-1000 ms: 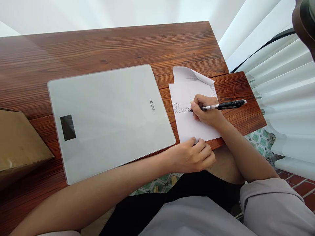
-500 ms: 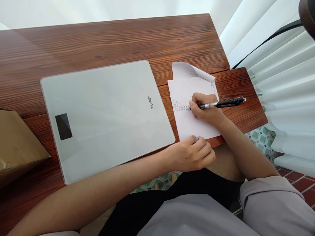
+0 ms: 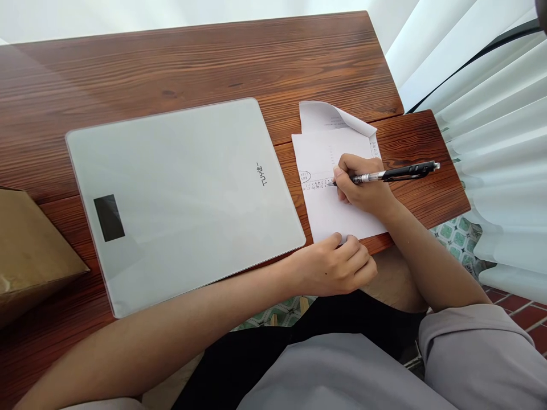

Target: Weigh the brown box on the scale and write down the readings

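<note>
Head view, going left to right: brown bag (image 3: 29,250) is sitting at 9 o'clock; smooth glass scale (image 3: 179,199), flat and rigid, is lying centre on the grained table (image 3: 213,62). Left hand (image 3: 337,265), fingers curled, is pinning the paper (image 3: 329,216) at its 6 o'clock edge. Paper looks light, thin, easily creased; its 12 o'clock corner is curling. Right hand (image 3: 363,185) is pinching the pen (image 3: 393,173), tip on the paper.
</note>
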Demonstrator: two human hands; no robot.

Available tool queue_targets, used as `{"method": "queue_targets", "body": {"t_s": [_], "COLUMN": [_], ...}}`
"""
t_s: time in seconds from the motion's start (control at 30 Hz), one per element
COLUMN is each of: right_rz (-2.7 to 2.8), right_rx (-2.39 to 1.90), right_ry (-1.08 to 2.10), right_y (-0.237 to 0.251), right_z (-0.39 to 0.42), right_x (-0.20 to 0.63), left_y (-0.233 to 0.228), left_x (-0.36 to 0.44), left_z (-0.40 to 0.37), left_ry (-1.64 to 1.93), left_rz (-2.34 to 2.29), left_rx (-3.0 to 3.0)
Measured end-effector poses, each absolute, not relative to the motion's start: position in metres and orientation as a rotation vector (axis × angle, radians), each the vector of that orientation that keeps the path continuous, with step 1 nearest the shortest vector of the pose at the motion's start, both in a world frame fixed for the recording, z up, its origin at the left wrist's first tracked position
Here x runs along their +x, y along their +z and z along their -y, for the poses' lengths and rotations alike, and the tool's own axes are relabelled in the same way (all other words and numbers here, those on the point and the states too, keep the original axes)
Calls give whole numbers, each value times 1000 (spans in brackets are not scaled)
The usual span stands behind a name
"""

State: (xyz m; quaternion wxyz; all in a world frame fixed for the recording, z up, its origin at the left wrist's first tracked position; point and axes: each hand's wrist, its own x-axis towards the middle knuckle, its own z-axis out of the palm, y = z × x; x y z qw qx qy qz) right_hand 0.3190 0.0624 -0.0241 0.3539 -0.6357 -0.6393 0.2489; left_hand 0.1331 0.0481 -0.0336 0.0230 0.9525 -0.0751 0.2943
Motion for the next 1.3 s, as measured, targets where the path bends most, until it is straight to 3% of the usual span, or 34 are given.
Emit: {"method": "queue_targets", "body": {"t_s": [0.8, 0.97, 1.1, 1.3], "right_rz": [1603, 1451, 1733, 1915], "right_rx": [-1553, -1525, -1555, -1662], "right_ry": [591, 189, -138, -28], "right_y": [-28, -24, -16, -15], "right_z": [-64, -65, -66, -66], "right_x": [320, 333, 350, 359], "left_y": [-33, -33, -34, -36], "left_x": [134, 135, 136, 137], "left_z": [-49, -49, -49, -48], "left_ry": [917, 961, 989, 1015], "left_rz": [229, 226, 227, 232], "left_rx": [2940, 2919, 2910, 2900]}}
